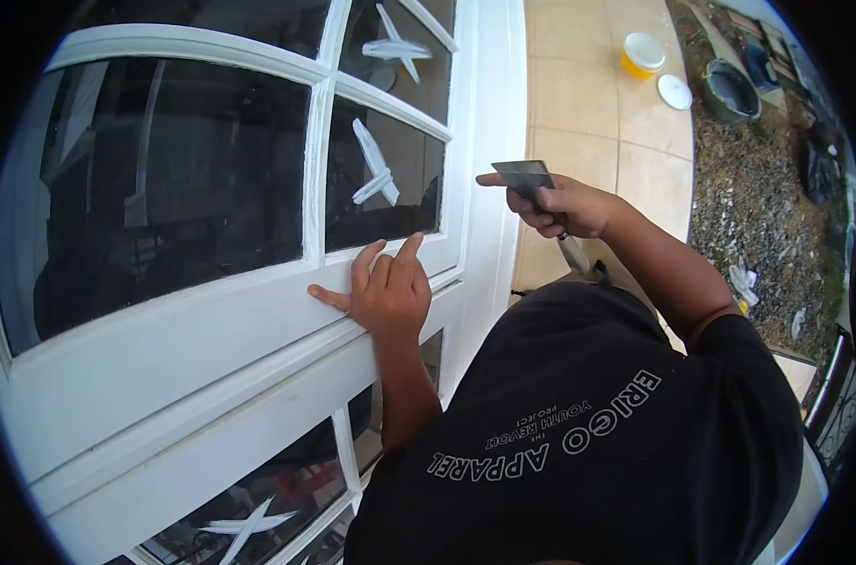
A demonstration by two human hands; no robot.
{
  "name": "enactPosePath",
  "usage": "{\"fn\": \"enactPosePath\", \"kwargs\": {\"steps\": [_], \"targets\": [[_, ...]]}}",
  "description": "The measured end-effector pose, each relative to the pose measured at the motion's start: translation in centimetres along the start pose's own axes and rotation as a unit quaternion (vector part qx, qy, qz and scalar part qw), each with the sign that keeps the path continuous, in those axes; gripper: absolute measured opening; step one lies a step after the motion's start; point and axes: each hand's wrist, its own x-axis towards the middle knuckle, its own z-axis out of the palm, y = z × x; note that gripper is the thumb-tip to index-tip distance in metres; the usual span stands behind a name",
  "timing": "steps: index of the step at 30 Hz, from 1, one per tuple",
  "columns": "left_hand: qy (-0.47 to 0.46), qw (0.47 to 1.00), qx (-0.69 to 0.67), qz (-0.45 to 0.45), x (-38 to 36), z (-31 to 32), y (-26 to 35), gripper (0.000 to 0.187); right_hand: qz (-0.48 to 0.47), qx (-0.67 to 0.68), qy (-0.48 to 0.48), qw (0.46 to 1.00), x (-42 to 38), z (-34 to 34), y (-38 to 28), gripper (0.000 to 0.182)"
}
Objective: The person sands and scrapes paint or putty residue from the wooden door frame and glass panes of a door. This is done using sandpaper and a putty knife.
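Note:
My left hand rests with fingers spread on the white window frame. Its fingertips lie just below a dark glass pane that bears crossed strokes of white paint. Out to the right, my right hand is closed round a putty knife, its flat metal blade pointing up and left. The index finger stretches out behind the blade. A pale handle shows below the fist. The blade is apart from the frame.
Other panes with white crosses are above and below. On the tiled floor stand a yellow-and-white tub and its white lid. Beyond the tiles, a dark bucket stands on gravel with scattered litter.

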Motion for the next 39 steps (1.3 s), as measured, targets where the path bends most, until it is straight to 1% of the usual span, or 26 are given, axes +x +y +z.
{"fn": "enactPosePath", "kwargs": {"steps": [2, 5, 7, 9, 11, 13, 14, 15, 16, 17, 19, 20, 21, 23, 24, 25, 26, 27, 28, 30, 31, 33, 34, 35, 37, 39], "targets": [[0.027, 0.997, -0.078, -0.010, -0.2, -0.1, -0.3, 0.019, -0.035, 0.159, -0.057, 0.985, -1.8, 1.8, -2.2, 0.093], [0.083, 0.979, -0.186, 0.000, 0.7, -1.0, 1.8, 0.019, -0.049, 0.159, -0.013, 0.986, -4.1, 3.5, -4.1, 0.113], [0.004, 0.910, -0.411, -0.044, 0.9, -0.9, 3.1, 0.018, -0.044, 0.131, -0.003, 0.990, -4.7, 4.2, -4.5, 0.114], [0.021, 0.880, -0.473, -0.030, 2.3, -0.6, 4.1, 0.031, -0.035, 0.109, 0.004, 0.993, -4.9, 4.8, -4.4, 0.115], [-0.083, 0.811, -0.572, -0.090, 3.4, -1.7, 4.9, 0.026, -0.040, 0.087, -0.036, 0.995, -4.7, 5.1, -3.9, 0.106], [-0.035, 0.791, -0.608, -0.057, 3.4, 0.3, 5.5, 0.018, -0.010, 0.065, -0.026, 0.998, -4.8, 5.5, -3.3, 0.108], [-0.048, 0.775, -0.624, -0.090, 3.1, 0.9, 5.3, 0.012, -0.008, 0.072, -0.023, 0.997, -4.8, 5.3, -3.0, 0.108], [0.019, 0.690, -0.694, -0.202, 3.1, 1.5, 6.2, 0.022, -0.006, 0.077, -0.020, 0.997, -4.8, 5.2, -3.0, 0.108], [-0.028, 0.641, -0.706, -0.298, 3.0, 1.3, 5.5, 0.026, -0.022, 0.122, -0.011, 0.992, -4.9, 5.2, -3.1, 0.090], [-0.074, 0.582, -0.711, -0.386, 2.9, 1.2, 4.2, 0.030, -0.009, 0.113, -0.012, 0.993, -4.9, 5.4, -3.4, 0.090], [-0.062, 0.516, -0.754, -0.402, 2.5, 1.4, 2.8, 0.032, 0.022, -0.034, 0.140, 0.989, -4.6, 5.7, -4.0, 0.064], [-0.064, 0.480, -0.768, -0.419, 2.6, 1.6, 2.8, 0.011, 0.018, 0.003, 0.121, 0.992, -4.4, 5.3, -3.6, 0.046], [-0.056, 0.473, -0.770, -0.425, 2.7, 1.8, 3.2, 0.011, 0.037, -0.003, 0.116, 0.993, -4.2, 5.3, -3.7, 0.044], [-0.033, 0.348, -0.844, -0.406, 2.8, 2.1, 4.0, 0.027, 0.060, -0.067, 0.144, 0.986, -3.4, 5.8, -3.9, 0.037], [-0.061, 0.326, -0.856, -0.398, 2.5, 2.6, 4.1, 0.049, 0.069, -0.074, 0.138, 0.985, -2.8, 6.2, -3.8, 0.037], [-0.050, 0.323, -0.856, -0.402, 2.5, 2.9, 4.5, 0.049, 0.020, -0.179, 0.174, 0.968, -2.4, 6.7, -3.6, 0.033], [-0.046, 0.287, -0.868, -0.402, 2.5, 3.3, 5.2, 0.052, -0.030, -0.281, 0.206, 0.937, -2.1, 7.1, -3.5, 0.030], [-0.040, 0.252, -0.880, -0.401, 2.7, 3.2, 5.7, 0.054, -0.024, -0.288, 0.198, 0.937, -2.0, 7.2, -3.5, 0.030], [-0.030, 0.248, -0.880, -0.404, 2.8, 3.2, 6.1, 0.054, -0.079, -0.411, 0.245, 0.875, -2.0, 7.3, -3.6, 0.029], [-0.044, 0.200, -0.888, -0.411, 3.4, 2.8, 6.5, 0.061, -0.195, -0.622, 0.319, 0.688, -1.8, 7.5, -3.8, 0.028], [-0.053, 0.176, -0.893, -0.412, 3.6, 2.7, 6.6, 0.065, -0.195, -0.625, 0.312, 0.688, -1.7, 7.7, -3.9, 0.028], [-0.053, 0.151, -0.903, -0.398, 4.1, 2.4, 6.6, 0.066, -0.271, -0.834, 0.212, 0.432, -1.5, 8.2, -4.1, 0.040], [-0.034, 0.154, -0.907, -0.390, 4.5, 2.2, 6.5, 0.066, -0.182, -0.875, 0.226, 0.387, -1.2, 8.0, -3.8, 0.047], [-0.019, 0.158, -0.911, -0.380, 4.9, 2.0, 6.3, 0.065, -0.185, -0.875, 0.229, 0.385, -1.3, 7.2, -3.7, 0.047], [-0.011, 0.179, -0.911, -0.371, 5.4, 2.4, 5.8, 0.065, -0.190, -0.772, 0.340, 0.503, -0.6, 5.9, -4.8, 0.046], [-0.002, 0.206, -0.899, -0.386, 5.3, 2.6, 5.8, 0.066, -0.240, -0.746, 0.328, 0.528, -0.7, 6.5, -5.2, 0.045]]}}
